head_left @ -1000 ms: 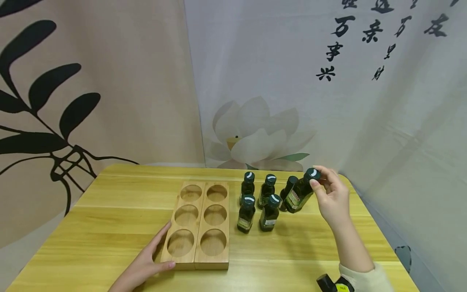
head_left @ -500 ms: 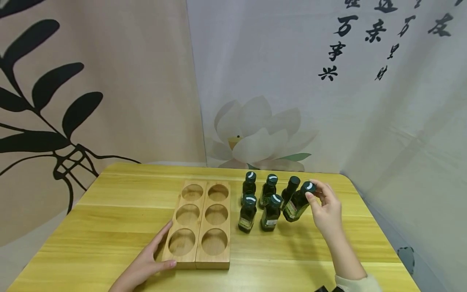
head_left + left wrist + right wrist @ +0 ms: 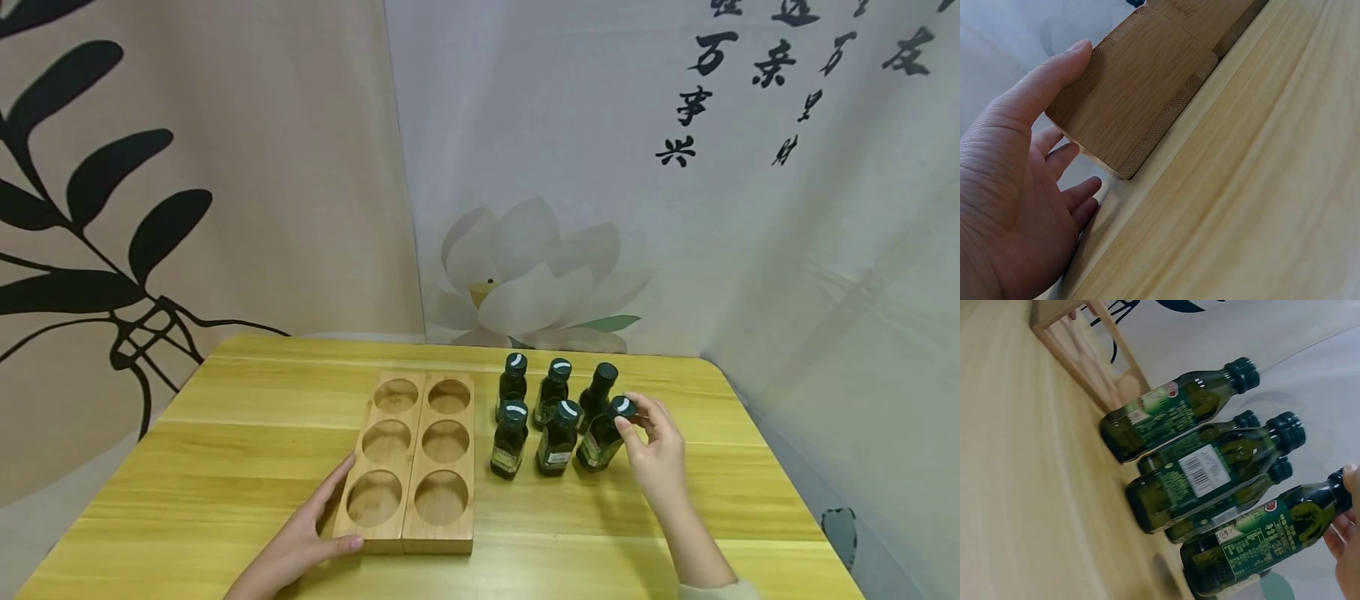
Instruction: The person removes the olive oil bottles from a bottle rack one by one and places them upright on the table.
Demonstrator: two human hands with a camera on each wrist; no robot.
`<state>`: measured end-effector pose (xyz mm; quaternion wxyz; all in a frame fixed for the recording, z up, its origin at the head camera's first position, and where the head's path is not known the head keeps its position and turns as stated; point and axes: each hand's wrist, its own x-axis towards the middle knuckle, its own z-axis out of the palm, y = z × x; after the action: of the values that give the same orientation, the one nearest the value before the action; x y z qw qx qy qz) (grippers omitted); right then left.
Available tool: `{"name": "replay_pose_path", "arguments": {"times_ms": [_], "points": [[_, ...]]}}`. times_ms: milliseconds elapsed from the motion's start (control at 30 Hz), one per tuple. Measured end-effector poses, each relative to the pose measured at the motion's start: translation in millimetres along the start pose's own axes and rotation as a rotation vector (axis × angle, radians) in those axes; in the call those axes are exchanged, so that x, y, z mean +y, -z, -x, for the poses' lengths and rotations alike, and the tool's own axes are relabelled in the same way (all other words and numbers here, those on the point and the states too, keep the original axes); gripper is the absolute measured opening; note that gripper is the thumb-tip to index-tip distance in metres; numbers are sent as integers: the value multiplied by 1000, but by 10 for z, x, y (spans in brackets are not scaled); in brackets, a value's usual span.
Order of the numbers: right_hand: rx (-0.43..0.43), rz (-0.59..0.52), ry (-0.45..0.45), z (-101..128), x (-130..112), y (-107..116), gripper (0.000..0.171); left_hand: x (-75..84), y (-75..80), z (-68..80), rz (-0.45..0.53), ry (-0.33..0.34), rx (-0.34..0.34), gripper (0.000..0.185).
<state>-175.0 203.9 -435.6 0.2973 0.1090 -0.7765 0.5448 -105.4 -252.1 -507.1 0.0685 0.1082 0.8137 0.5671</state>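
My right hand (image 3: 660,458) pinches a dark green olive oil bottle (image 3: 597,442) by its cap, thumb in front and fingers behind. The bottle tilts slightly, its base close to the table, at the right of the front row. Several similar bottles stand upright beside and behind it, such as one with a white barcode label (image 3: 1204,472). A pale wooden holder (image 3: 437,546) with two rows of round wells lies left of the bottles. At its front left corner rests my left hand (image 3: 300,533), thumb (image 3: 1063,72) against the end and loosely extended fingers along the side.
The yellow wood-grain table (image 3: 210,475) extends left and in front of the holder. A printed cloth backdrop (image 3: 562,150) hangs behind the far edge. Close behind the held bottle stands a black-capped bottle (image 3: 596,398).
My right hand has moved left and down with the bottle, lowering it in front of the black-capped one and tilting it less. The left hand has stayed at the holder.
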Motion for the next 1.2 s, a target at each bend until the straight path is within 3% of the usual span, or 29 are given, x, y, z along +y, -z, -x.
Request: {"name": "replay_pose_path", "arguments": {"times_ms": [433,833,1033,1200], "points": [[-9,38,13,91,146,-62,34,17,11,14,-7,35,-18,98],[-28,72,-40,89,154,-77,36,19,30,7,-7,25,-18,98],[-87,103,-81,94,102,-29,40,39,43,26,6,27,-18,80],[-121,105,11,38,-151,37,40,70,49,22,-19,22,15,65]]}}
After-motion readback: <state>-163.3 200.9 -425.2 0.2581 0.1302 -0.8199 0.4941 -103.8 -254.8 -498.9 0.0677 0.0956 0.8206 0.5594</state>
